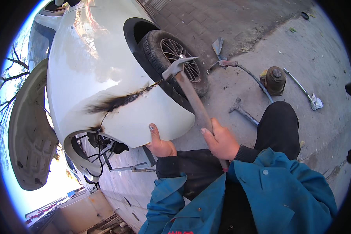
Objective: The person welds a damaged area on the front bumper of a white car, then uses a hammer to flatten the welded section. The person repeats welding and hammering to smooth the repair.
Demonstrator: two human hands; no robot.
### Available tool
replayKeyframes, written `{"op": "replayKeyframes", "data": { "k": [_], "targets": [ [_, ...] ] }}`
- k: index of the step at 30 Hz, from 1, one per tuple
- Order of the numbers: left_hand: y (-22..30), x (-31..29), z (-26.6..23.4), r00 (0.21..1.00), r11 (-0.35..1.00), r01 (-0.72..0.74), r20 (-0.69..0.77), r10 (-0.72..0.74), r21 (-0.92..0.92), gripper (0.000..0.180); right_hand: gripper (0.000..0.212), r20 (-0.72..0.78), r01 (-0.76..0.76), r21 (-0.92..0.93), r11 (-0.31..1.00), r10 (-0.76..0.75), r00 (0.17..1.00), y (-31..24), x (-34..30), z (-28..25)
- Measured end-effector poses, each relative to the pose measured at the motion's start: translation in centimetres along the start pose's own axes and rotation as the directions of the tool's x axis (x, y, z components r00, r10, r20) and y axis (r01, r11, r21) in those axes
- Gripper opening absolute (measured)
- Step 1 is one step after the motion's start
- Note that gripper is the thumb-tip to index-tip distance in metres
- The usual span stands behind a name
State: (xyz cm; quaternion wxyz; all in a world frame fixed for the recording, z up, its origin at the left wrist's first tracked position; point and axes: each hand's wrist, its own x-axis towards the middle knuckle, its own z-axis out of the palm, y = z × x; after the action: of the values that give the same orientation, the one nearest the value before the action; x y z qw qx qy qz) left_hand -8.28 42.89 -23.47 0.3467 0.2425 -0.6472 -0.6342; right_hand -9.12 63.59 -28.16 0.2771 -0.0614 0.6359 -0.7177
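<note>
Gripping a hammer point(195, 99) is the right hand point(223, 142); the left hand point(160, 146) clasps the fender point(156, 115); wires point(100, 146) fill its front opening point(69, 136).

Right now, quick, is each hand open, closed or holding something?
Left hand: thumb on the white car panel, fingers hidden; grip cannot be told.
Right hand: closed, holding the hammer.

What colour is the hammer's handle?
The handle is brown, best seen in the head view.

Brown-handled hammer point(195, 101) held tilted, metal head up by fender edge; white fender point(156, 113) streaked with black scorching.
</note>
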Motion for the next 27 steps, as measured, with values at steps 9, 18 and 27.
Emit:
{"op": "replayKeyframes", "data": {
  "k": [9, 18, 27],
  "targets": [
    [0.3, -0.1, 0.6, 1.000, 0.999, 0.014, 0.005, -0.013, -0.053, 0.062, 0.035, 0.164, -0.198, 0.163, 0.966, 0.172, 0.971, 0.1, 1.5, -1.2],
    [0.0, 0.1, -0.2, 0.999, 0.999, 0.035, 0.004, -0.035, -0.011, 0.062, 0.029, 0.255, -0.371, 0.344, 0.863, 0.294, 0.921, 0.3, 2.7, -1.7],
    [0.2, 1.0, -1.1, 0.992, 0.992, 0.122, 0.023, -0.122, 0.030, 0.050, 0.026, 0.251, -0.371, 0.286, 0.884, 0.304, 0.919, -2.3, 3.0, -2.4]
  ]
}}
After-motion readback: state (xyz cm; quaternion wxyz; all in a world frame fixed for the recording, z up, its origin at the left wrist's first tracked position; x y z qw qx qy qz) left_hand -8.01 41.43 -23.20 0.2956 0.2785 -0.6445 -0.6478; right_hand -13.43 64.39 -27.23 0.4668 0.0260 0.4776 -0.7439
